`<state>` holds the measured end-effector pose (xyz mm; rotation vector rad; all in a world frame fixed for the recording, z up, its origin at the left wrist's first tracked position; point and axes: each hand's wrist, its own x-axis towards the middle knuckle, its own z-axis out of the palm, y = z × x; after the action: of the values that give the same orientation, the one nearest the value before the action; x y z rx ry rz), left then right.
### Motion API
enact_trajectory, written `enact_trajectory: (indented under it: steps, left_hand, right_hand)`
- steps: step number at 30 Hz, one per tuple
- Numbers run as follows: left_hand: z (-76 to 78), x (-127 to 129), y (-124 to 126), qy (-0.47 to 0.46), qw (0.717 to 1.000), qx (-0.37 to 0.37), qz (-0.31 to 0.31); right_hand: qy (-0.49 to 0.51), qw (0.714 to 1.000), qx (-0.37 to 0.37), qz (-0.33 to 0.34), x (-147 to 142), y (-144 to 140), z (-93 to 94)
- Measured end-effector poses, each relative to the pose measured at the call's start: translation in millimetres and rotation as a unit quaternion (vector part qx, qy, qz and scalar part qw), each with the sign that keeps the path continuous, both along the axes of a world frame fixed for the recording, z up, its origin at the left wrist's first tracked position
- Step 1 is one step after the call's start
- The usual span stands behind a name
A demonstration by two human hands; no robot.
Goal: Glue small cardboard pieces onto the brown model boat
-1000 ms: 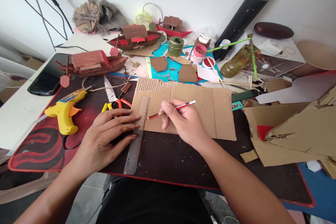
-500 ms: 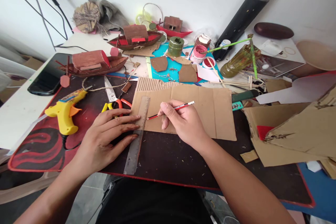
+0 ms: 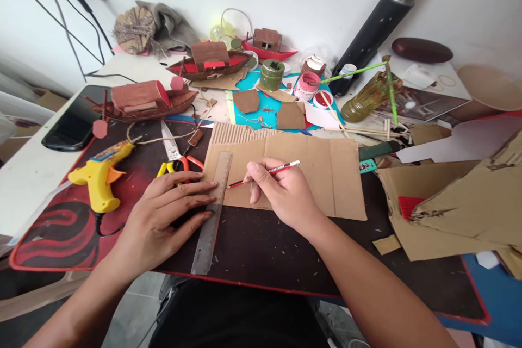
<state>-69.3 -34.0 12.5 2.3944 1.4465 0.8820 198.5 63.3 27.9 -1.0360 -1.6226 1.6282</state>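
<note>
left hand (image 3: 163, 217) flat, fingers spread, pressing metal ruler (image 3: 212, 209) on cardboard sheet (image 3: 310, 174) | right hand (image 3: 285, 193) pinching red pencil (image 3: 265, 172), tip beside ruler | near bench front edge

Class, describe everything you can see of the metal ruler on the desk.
The metal ruler is a flat, dull grey steel strip with faint markings. It lies slanted, its top end over the left edge of the cardboard sheet, its lower end on the dark mat. The left hand presses it flat; the pencil tip meets its right edge.
</note>
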Motion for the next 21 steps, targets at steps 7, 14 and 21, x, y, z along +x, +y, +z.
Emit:
enact_trajectory:
  steps: [7,14,21]
  left_hand:
    - [-1.7,-0.4,0.1,-0.009,1.000,0.002,0.002]
    - [-2.6,-1.0,-0.1,-0.014,1.000,0.003,0.002]
    - [-4.0,-0.5,0.1,-0.014,1.000,0.007,0.005]
  right_hand:
    - [0.009,1.000,-0.007,-0.002,-0.5,0.5,0.7]
    - [0.024,0.999,-0.017,-0.019,-1.0,-0.7,-2.5]
    - [0.039,0.997,-0.016,-0.062,-1.8,-0.1,-5.4]
